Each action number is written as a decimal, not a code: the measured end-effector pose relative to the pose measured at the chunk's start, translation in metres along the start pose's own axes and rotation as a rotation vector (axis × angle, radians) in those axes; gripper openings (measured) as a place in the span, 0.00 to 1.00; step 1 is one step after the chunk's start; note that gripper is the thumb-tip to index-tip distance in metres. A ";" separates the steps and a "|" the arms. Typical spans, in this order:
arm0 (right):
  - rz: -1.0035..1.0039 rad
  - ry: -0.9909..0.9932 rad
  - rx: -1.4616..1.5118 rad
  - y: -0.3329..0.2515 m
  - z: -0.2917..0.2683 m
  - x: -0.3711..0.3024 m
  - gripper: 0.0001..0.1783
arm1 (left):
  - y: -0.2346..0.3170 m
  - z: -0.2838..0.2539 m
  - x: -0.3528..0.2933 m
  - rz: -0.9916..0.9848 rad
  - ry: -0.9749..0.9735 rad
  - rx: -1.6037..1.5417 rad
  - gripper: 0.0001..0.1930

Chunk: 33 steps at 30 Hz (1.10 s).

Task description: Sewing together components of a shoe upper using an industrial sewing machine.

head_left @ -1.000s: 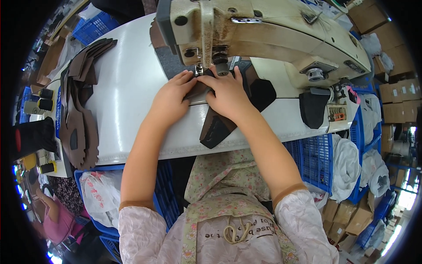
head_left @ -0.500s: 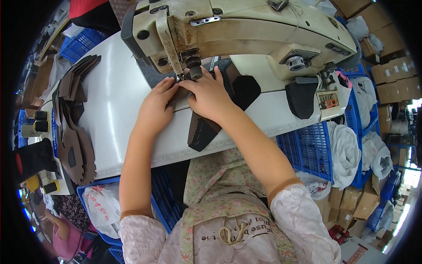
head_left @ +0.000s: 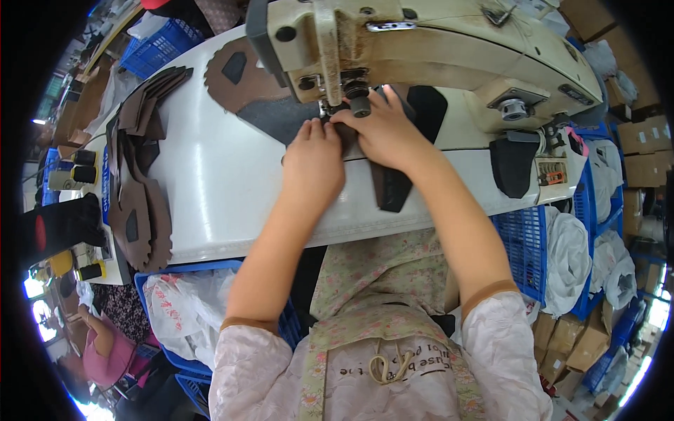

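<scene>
A brown and dark-grey leather-like piece (head_left: 277, 121) lies under the presser foot of a beige, rust-stained sewing machine (head_left: 435, 56). It has a scalloped edge and a dark patch at its far-left end. My left hand (head_left: 314, 160) is closed on the piece's near edge just before the needle area, its fingertips together and its thumb hidden. With fingers spread, my right hand (head_left: 393, 133) lies on the work right of the presser foot, one finger reaching toward the needle. A dark strip (head_left: 392, 188) sticks out below my right wrist.
Similar brown cut pieces (head_left: 140, 189) are piled at the white table's (head_left: 210, 203) left side, with thread spools (head_left: 84, 165) beyond. A black pad (head_left: 511, 167) lies right. Blue crates (head_left: 519, 245) and bagged goods stand below and around the table.
My view has shifted, so the scene sits further right and higher. The piece's scalloped brown end now shows left of the machine. My left hand has turned more upright, its fingers drawn together.
</scene>
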State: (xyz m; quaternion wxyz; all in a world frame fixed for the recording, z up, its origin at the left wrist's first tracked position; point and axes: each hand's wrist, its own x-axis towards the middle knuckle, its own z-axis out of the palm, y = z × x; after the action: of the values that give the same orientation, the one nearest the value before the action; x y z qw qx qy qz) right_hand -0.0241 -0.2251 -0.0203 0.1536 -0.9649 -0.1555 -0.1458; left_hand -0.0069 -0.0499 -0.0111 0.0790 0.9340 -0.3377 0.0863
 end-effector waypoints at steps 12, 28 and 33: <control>-0.078 0.138 -0.124 -0.012 -0.022 -0.012 0.15 | 0.022 -0.009 0.014 0.089 0.014 0.239 0.23; -0.050 0.098 -0.346 -0.063 0.005 -0.016 0.18 | -0.087 -0.046 0.020 0.501 -0.320 0.063 0.37; -0.022 0.129 -0.205 -0.056 0.007 -0.022 0.17 | -0.101 -0.023 0.011 0.559 -0.097 0.192 0.35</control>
State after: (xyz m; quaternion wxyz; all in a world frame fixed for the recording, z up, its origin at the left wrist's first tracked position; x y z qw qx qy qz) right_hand -0.0617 -0.1772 -0.0198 0.0623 -0.9624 -0.1400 -0.2243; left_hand 0.0639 0.0247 0.0047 -0.0529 0.8110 -0.5754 0.0915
